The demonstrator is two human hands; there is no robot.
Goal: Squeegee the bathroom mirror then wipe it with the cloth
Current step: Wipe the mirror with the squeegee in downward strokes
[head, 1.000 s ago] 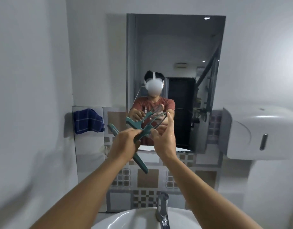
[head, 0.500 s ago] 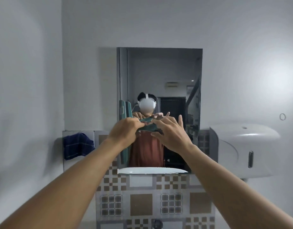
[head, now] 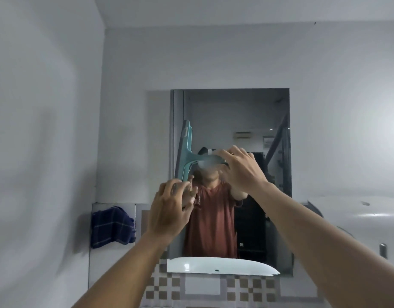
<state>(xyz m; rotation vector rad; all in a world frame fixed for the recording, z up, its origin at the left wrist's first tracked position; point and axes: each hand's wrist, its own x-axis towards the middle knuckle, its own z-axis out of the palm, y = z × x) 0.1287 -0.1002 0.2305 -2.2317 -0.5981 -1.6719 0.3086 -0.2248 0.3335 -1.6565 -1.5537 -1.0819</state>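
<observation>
The bathroom mirror (head: 236, 112) hangs on the wall straight ahead and reflects a person in a red shirt. A teal squeegee (head: 187, 152) lies against the glass, its blade upright along the mirror's left edge and its handle pointing right. My right hand (head: 240, 170) is closed around that handle in front of the mirror's middle. Just under the blade's lower end is my left hand (head: 171, 207), fingers spread and loosely curled; I cannot tell whether its fingertips touch the blade. The dark blue checked cloth (head: 111, 225) hangs on the wall left of the mirror.
A white wall dispenser (head: 358, 221) sticks out at the right, beside the mirror's lower corner. Brown and white patterned tiles (head: 214, 290) run below the mirror. The side wall is close on the left. A white basin shows as a reflection at the mirror's bottom.
The view has tilted upward. The squeegee has gone from both hands in front of me up to the mirror's left edge, blade upright. My left hand has come off the handle and dropped lower.
</observation>
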